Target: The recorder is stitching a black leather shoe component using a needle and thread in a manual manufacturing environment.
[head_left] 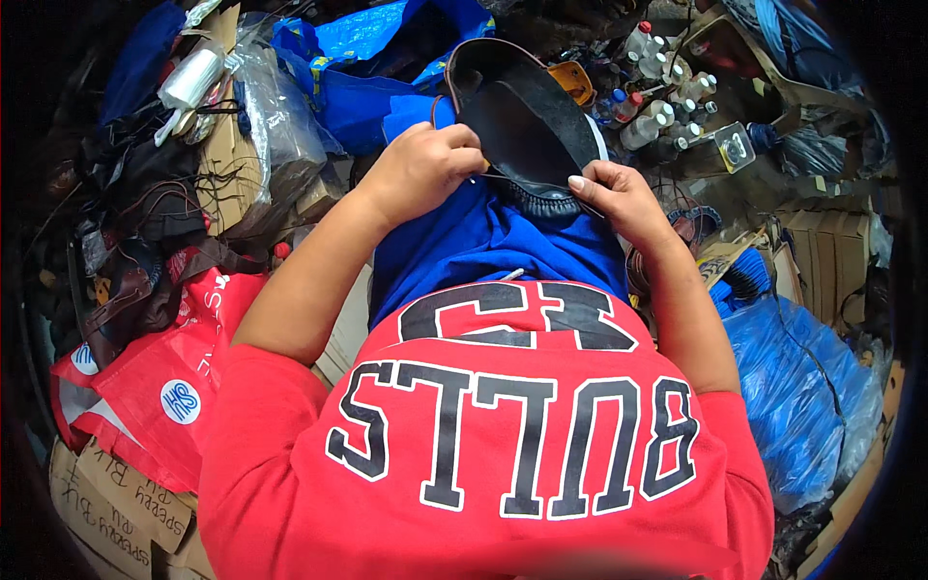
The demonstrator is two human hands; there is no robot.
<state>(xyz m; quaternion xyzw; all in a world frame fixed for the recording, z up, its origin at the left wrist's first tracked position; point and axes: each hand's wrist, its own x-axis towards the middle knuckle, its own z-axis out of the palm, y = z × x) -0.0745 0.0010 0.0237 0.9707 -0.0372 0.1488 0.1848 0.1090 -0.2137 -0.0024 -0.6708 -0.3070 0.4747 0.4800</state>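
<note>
A black moccasin-style shoe [522,116] lies on my lap over the blue shorts, its open inside facing up and its gathered, stitched toe [541,201] toward me. My left hand [430,166] is closed in a pinch at the shoe's left side. From its fingertips a dark thread [498,176] runs to the stitched edge; whether a needle is in the pinch is hidden. My right hand [623,201] grips the toe's right edge, thumb on top and fingers folded beneath.
Several plastic bottles [667,106] stand at the far right. A blue plastic bag [793,377] lies to my right, a red bag [193,358] to my left. Cardboard [116,503] sits at the lower left. A blue sack [362,68] is behind the shoe.
</note>
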